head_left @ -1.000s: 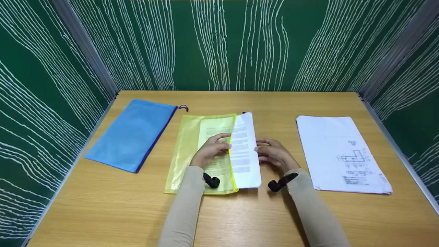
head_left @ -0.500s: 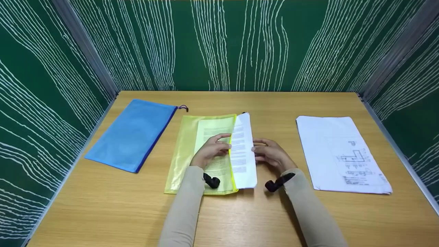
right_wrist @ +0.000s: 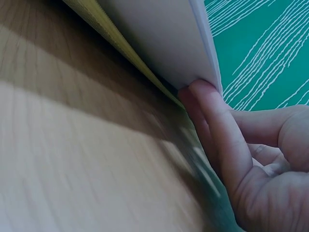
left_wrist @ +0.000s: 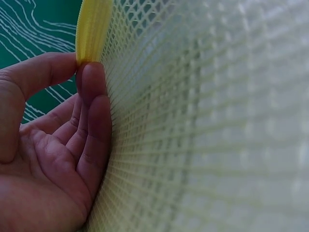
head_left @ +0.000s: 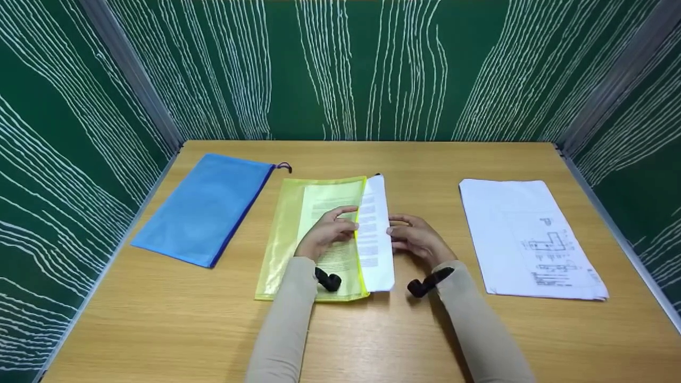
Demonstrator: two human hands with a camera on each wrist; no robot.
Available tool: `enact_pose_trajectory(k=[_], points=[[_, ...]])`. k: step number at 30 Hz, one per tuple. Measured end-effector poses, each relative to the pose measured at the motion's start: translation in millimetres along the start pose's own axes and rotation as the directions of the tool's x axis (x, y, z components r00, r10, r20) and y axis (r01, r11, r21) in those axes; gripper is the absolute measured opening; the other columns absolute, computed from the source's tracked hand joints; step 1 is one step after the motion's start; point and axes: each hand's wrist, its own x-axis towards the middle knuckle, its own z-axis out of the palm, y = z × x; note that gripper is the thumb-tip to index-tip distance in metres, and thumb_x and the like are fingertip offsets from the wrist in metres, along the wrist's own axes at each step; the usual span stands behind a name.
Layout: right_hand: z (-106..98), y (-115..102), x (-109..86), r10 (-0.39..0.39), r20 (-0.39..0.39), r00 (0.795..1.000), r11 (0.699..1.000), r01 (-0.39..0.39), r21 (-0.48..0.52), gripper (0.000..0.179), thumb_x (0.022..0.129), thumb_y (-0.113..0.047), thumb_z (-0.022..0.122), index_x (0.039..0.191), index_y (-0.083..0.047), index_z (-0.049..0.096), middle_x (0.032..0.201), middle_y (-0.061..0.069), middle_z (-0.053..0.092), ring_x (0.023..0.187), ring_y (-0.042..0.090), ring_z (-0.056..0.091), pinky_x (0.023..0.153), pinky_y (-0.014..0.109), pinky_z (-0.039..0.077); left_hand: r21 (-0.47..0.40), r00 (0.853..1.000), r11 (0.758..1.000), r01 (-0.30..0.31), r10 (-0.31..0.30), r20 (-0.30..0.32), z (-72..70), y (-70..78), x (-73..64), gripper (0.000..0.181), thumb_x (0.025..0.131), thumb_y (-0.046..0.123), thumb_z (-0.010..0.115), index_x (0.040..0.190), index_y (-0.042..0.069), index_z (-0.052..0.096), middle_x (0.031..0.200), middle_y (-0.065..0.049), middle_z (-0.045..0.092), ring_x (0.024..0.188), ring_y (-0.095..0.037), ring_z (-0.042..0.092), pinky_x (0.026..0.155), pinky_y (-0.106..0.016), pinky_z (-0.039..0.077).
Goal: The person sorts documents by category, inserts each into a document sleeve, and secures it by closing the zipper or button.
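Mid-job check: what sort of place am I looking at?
Probably a desk booth, perhaps staged for paperwork: a wood-topped table, green panels with white lines at its back and sides, and a yellow pouch with printed papers partly inside.

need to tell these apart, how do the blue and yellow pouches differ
Papers show through the yellow pouch and jut from its right edge; none show in the blue pouch.
The blue pouch lies askew on the table; the yellow pouch is nearly square to it.
The blue pouch has dark blue edging, the yellow pouch bright yellow.
Both are roughly rectangular.
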Motion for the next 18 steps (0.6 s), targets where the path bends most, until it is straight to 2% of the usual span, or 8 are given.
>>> enact_pose_trajectory(k=[7,15,18], points=[[6,0,2.4,0.019,-0.02,1.0,1.0,-0.019,0.016,0.059,0.09,0.002,0.06,0.144,-0.002,0.035,0.12,0.012,0.058,0.091,0.017,0.067,0.075,0.028,0.058,-0.01,1.0,1.0,0.004,-0.004,-0.01,2.1,0.6,0.9,0.056,0.087,0.006,0.067,0.14,0.013,0.049,0.078,0.001,0.064,0.067,-0.012,0.059,0.065,-0.024,0.051],[10,3,4.4,-0.031,0.021,0.999,0.999,0.03,0.038,0.058,0.091,0.004,0.058,0.144,0.003,0.034,0.112,0.009,0.062,0.09,0.016,0.067,0.074,0.027,0.058,-0.005,1.0,1.0,-0.012,0.012,0.003,2.9,0.3,0.2,0.057,0.088,0.008,0.065,0.141,0.015,0.047,0.076,0.001,0.063,0.067,-0.012,0.058,0.065,-0.025,0.051],[12,3,4.8,-0.025,0.016,1.0,0.999,0.024,0.04,0.058,0.09,0.005,0.058,0.144,0.002,0.035,0.114,0.01,0.061,0.091,0.017,0.067,0.074,0.028,0.058,-0.012,1.0,1.0,-0.009,0.009,0.006,3.0,-0.3,0.8,0.056,0.088,0.007,0.065,0.141,0.015,0.047,0.075,0.001,0.063,0.066,-0.012,0.058,0.065,-0.025,0.051]])
